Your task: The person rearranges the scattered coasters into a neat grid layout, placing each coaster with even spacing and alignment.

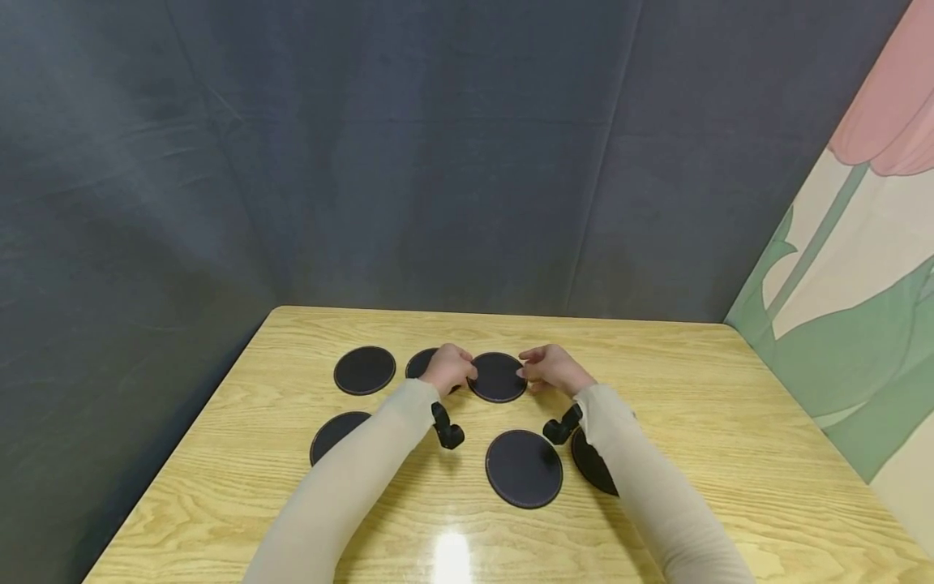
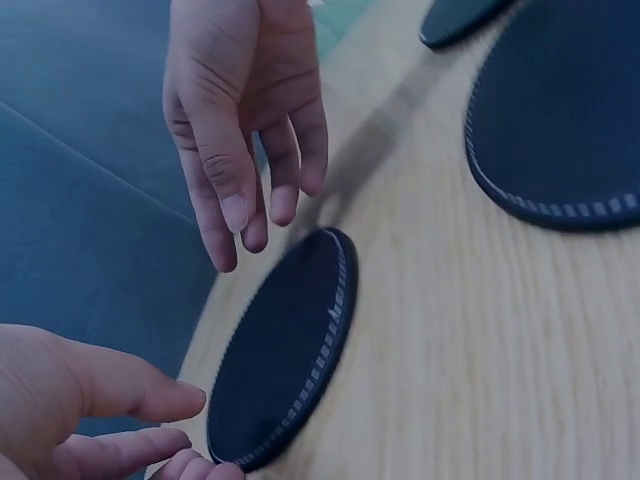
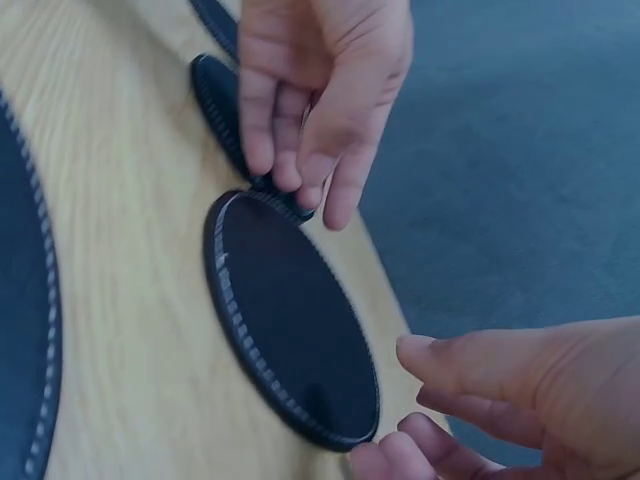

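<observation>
Toward the back of the tabletop (image 1: 730, 422), my left hand (image 1: 450, 367) and right hand (image 1: 554, 368), apart and unclenched, flank one black disc (image 1: 498, 378), its placing seemingly unfinished, while five other discs (image 1: 365, 370) already lie in rough rows nearby.

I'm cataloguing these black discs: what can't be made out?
Head: lower-left disc, partly behind the left sleeve.
Head: lower-right disc, partly behind the right sleeve.
Head: back-row middle disc, partly behind the left hand.
Left wrist: largest-looking disc, cut off by frame edges.
</observation>
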A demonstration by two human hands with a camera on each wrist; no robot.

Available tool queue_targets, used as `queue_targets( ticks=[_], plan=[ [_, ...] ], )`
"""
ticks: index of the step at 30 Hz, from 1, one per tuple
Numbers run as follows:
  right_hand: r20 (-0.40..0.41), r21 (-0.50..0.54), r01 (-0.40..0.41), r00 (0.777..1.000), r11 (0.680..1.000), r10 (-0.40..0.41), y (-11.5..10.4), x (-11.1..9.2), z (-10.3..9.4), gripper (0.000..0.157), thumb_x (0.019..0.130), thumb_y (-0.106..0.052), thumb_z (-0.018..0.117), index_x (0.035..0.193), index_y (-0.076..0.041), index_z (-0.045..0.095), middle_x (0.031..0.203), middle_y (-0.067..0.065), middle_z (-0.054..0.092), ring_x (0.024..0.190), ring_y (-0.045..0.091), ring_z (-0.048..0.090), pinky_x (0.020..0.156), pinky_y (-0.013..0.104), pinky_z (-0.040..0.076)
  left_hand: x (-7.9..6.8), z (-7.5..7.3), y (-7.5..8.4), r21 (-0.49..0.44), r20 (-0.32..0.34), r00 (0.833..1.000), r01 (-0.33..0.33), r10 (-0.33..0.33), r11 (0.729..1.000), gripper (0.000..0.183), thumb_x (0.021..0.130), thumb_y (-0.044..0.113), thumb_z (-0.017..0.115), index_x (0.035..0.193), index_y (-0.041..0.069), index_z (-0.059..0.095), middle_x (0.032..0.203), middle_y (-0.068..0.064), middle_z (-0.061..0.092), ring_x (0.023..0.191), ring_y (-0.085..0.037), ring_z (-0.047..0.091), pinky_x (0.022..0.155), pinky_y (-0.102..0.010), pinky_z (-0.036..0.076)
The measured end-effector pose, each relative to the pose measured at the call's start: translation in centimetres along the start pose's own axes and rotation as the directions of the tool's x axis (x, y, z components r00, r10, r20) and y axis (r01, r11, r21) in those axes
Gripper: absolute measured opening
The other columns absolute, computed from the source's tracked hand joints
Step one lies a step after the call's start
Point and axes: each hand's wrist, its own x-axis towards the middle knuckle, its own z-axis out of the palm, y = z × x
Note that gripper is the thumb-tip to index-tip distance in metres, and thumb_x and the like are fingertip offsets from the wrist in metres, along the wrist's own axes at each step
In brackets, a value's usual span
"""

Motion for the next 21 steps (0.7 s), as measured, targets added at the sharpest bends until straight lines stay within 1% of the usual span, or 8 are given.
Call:
queue_targets(
  ticks=[1, 3, 5, 7, 9, 12, 18, 21],
  plan=[
    [0.001, -0.001, 0.013, 1.000, 1.000, -0.013, -0.1, -0.1, -0.1, 0.051, 0.094, -0.009, 0.061, 0.140, 0.006, 0.046, 0.137, 0.028, 0.048, 0.095, 0.019, 0.063, 0.082, 0.034, 0.057, -0.1, -0.1, 0.1, -0.006, 0.013, 1.000, -0.004, 0.004, 1.000, 0.045, 0.086, -0.005, 0.061, 0.130, -0.006, 0.056, 0.123, -0.017, 0.061, 0.064, -0.015, 0.053, 0.063, -0.032, 0.049],
    [0.005, 0.015, 0.035, 0.999, 0.999, -0.035, -0.4, -0.4, -0.2, 0.050, 0.096, -0.011, 0.058, 0.141, 0.006, 0.044, 0.137, 0.028, 0.050, 0.102, 0.027, 0.063, 0.088, 0.038, 0.056, -0.3, -0.2, 0.4, -0.015, 0.034, 0.999, -0.013, 0.013, 1.000, 0.045, 0.088, -0.002, 0.061, 0.133, -0.006, 0.054, 0.135, -0.019, 0.054, 0.086, -0.021, 0.062, 0.077, -0.035, 0.054],
    [0.013, 0.039, 0.049, 0.999, 0.998, -0.049, -0.6, -0.7, -0.3, 0.050, 0.098, -0.012, 0.055, 0.142, 0.007, 0.042, 0.137, 0.028, 0.049, 0.114, 0.033, 0.059, 0.094, 0.043, 0.053, -0.5, -0.3, 0.7, -0.022, 0.044, 0.999, -0.019, 0.020, 1.000, 0.045, 0.089, 0.000, 0.061, 0.133, -0.005, 0.054, 0.137, -0.019, 0.053, 0.106, -0.028, 0.062, 0.088, -0.039, 0.054],
    [0.020, 0.069, 0.052, 0.998, 0.996, -0.054, -0.9, -1.1, -0.4, 0.050, 0.099, -0.013, 0.052, 0.143, 0.006, 0.040, 0.140, 0.027, 0.047, 0.123, 0.037, 0.053, 0.099, 0.046, 0.050, -0.6, -0.3, 1.1, -0.038, 0.054, 0.998, -0.023, 0.025, 0.999, 0.044, 0.090, 0.001, 0.060, 0.133, -0.005, 0.054, 0.138, -0.018, 0.053, 0.118, -0.033, 0.057, 0.094, -0.041, 0.053],
    [0.029, 0.091, 0.053, 0.998, 0.994, -0.056, -1.1, -1.4, -0.6, 0.050, 0.101, -0.015, 0.049, 0.145, 0.005, 0.038, 0.144, 0.027, 0.043, 0.129, 0.040, 0.046, 0.101, 0.049, 0.047, -0.8, -0.3, 1.4, -0.058, 0.065, 0.997, -0.029, 0.032, 0.998, 0.043, 0.091, 0.002, 0.059, 0.133, -0.005, 0.054, 0.138, -0.018, 0.053, 0.123, -0.035, 0.054, 0.097, -0.043, 0.052],
    [0.029, 0.112, 0.051, 0.998, 0.992, -0.055, -1.1, -1.8, -0.8, 0.049, 0.102, -0.017, 0.048, 0.145, 0.003, 0.039, 0.147, 0.025, 0.039, 0.130, 0.043, 0.044, 0.103, 0.050, 0.046, -1.1, -0.4, 1.8, -0.080, 0.078, 0.996, -0.034, 0.041, 0.996, 0.040, 0.093, 0.004, 0.058, 0.132, -0.005, 0.055, 0.139, -0.018, 0.052, 0.126, -0.036, 0.051, 0.098, -0.043, 0.051],
    [0.037, 0.107, 0.085, 0.995, 0.991, -0.089, -1.1, -3.0, -1.2, 0.047, 0.102, -0.017, 0.046, 0.144, 0.004, 0.039, 0.145, 0.027, 0.039, 0.128, 0.043, 0.045, 0.103, 0.052, 0.045, -1.8, -0.6, 2.6, -0.102, 0.092, 0.994, -0.046, 0.055, 0.994, 0.037, 0.094, 0.008, 0.058, 0.130, 0.000, 0.058, 0.139, -0.016, 0.052, 0.127, -0.036, 0.051, 0.100, -0.043, 0.050],
    [0.041, 0.099, 0.084, 0.995, 0.992, -0.089, -1.0, -3.5, -1.3, 0.047, 0.102, -0.018, 0.046, 0.144, 0.003, 0.040, 0.144, 0.027, 0.040, 0.127, 0.042, 0.046, 0.102, 0.051, 0.046, -2.2, -0.7, 2.9, -0.114, 0.105, 0.992, -0.052, 0.064, 0.992, 0.037, 0.094, 0.009, 0.060, 0.130, 0.001, 0.058, 0.138, -0.015, 0.053, 0.126, -0.035, 0.052, 0.099, -0.042, 0.050]
  ],
)
